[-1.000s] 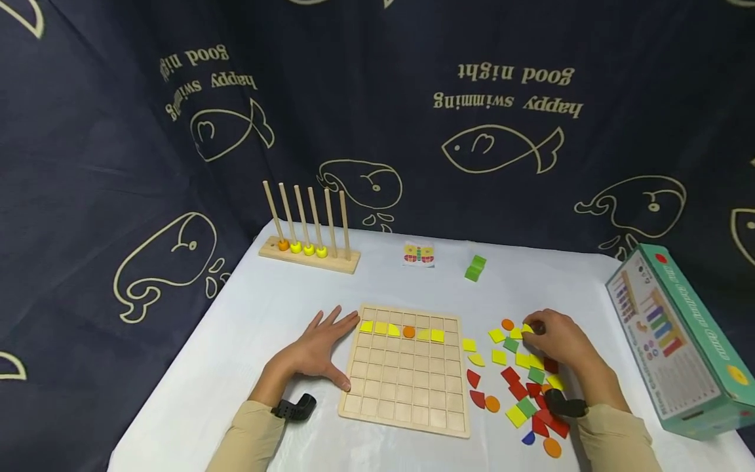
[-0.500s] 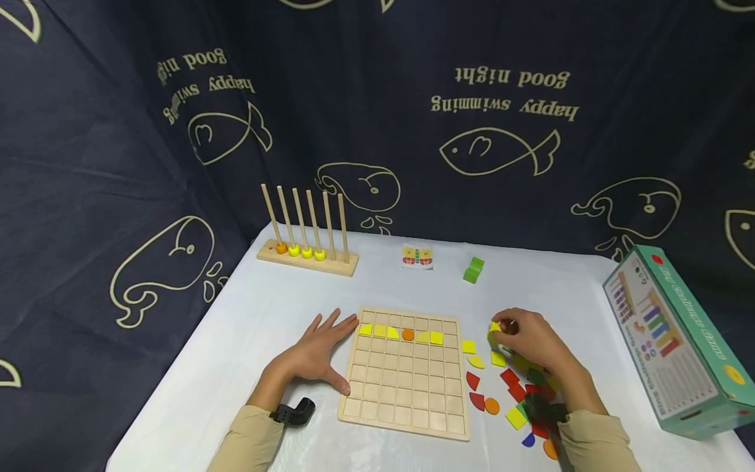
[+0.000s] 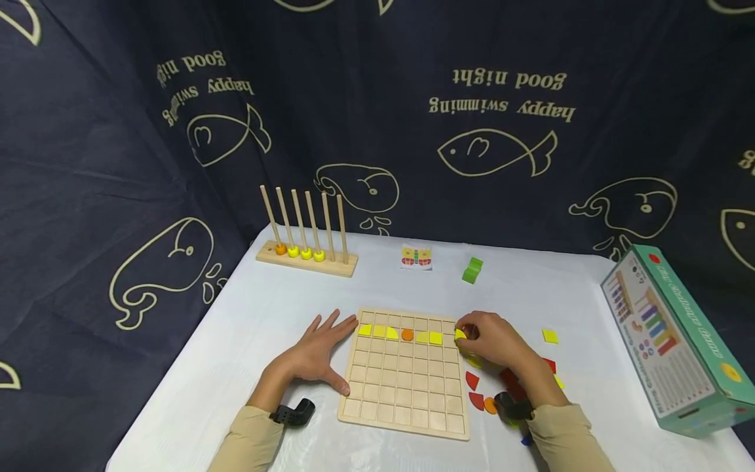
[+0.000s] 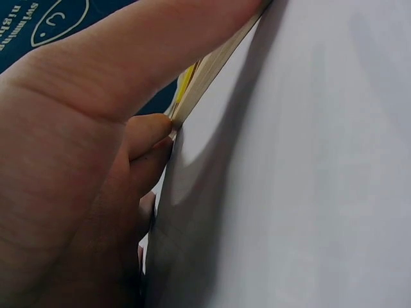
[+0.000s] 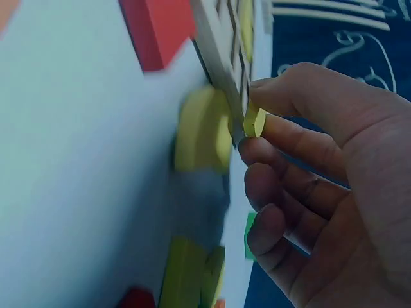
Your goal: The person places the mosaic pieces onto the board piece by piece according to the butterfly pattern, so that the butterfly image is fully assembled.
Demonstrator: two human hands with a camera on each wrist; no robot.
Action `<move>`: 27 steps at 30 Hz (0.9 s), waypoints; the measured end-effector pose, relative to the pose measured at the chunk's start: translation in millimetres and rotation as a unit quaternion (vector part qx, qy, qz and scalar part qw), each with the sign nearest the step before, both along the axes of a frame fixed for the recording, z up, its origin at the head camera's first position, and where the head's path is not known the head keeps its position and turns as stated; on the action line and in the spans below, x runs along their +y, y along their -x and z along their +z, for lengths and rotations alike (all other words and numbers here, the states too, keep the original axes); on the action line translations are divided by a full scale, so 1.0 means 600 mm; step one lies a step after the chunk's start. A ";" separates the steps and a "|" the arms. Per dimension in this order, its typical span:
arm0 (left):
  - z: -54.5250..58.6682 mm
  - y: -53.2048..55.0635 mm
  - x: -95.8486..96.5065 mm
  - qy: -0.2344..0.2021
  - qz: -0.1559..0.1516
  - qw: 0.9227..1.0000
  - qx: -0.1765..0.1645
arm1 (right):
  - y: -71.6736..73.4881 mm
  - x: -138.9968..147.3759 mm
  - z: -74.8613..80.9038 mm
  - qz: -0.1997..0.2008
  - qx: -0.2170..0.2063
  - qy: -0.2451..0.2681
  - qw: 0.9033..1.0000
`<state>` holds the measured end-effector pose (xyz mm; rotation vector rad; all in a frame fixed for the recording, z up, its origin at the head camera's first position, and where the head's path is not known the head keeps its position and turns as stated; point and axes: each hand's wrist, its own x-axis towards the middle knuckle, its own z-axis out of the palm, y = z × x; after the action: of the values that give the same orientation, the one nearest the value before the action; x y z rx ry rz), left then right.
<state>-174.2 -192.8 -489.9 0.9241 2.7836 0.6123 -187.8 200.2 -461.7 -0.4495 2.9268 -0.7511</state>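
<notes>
My left hand [image 3: 315, 354] lies with fingers spread against the left edge of the wooden grid board [image 3: 407, 393]; in the left wrist view its thumb [image 4: 128, 58] meets the board's side. At the board's top right, my right hand [image 3: 494, 337] pinches a yellow quarter-circle tile [image 5: 255, 123] between thumb and index finger, over the end cell of the second row. That row holds several yellow tiles, an orange disc [image 3: 407, 335] and, beside the end cell, a yellow square tile [image 3: 435, 338].
Loose tiles, including a red quarter tile [image 3: 472, 380] and a yellow square [image 3: 550, 336], lie right of the board, partly under my right arm. Behind stand a peg rack with beads [image 3: 307, 261], a butterfly card [image 3: 416, 257] and green blocks [image 3: 472, 270]. A box [image 3: 672, 347] stands far right.
My right hand has moved left from the tile pile to the board's right edge, carrying the yellow quarter-circle tile. The left hand has stayed at the board's left edge.
</notes>
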 end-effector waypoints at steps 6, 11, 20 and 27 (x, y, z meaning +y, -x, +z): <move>-0.003 -0.001 0.001 -0.002 -0.001 1.000 -0.004 | -0.002 -0.019 0.000 0.020 0.005 -0.026 0.999; -0.001 0.000 0.003 -0.002 -0.002 1.000 -0.004 | -0.006 -0.024 -0.003 0.024 0.006 -0.018 1.000; -0.001 0.000 0.003 0.002 -0.001 1.000 0.002 | -0.014 -0.026 -0.002 0.032 0.017 0.007 0.999; 0.001 0.000 0.004 0.002 -0.001 1.000 0.000 | -0.012 -0.013 0.003 0.021 0.002 0.028 0.999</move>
<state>-174.0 -190.4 -489.5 0.9261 2.7816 0.6070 -180.4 192.2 -459.6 -0.5173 2.8953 -0.8301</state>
